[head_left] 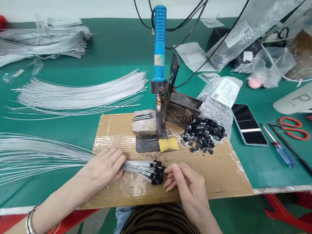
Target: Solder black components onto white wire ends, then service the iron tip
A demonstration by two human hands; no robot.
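My left hand [107, 165] is closed over a bundle of thin white wires [137, 167] lying on the cardboard sheet [216, 177]. Small black connectors [157, 172] are clustered at the right end of that bundle. Beside them is my right hand [185, 181], its fingers curled and the fingertips touching or very near the connectors; whether it pinches one is hidden. Behind the hands stands a blue-handled soldering iron [159, 44], tip down on a metal stand. A yellow sponge [169, 144] lies at its base, and a pile of loose black connectors [203, 134] sits to the right.
A second bunch of white wires [81, 96] lies at the back left. To the right are a round fan grille [179, 114], a phone [249, 125], a blue screwdriver [282, 151], orange-handled scissors [294, 128] and a paper cup [305, 95]. Black cables hang from above.
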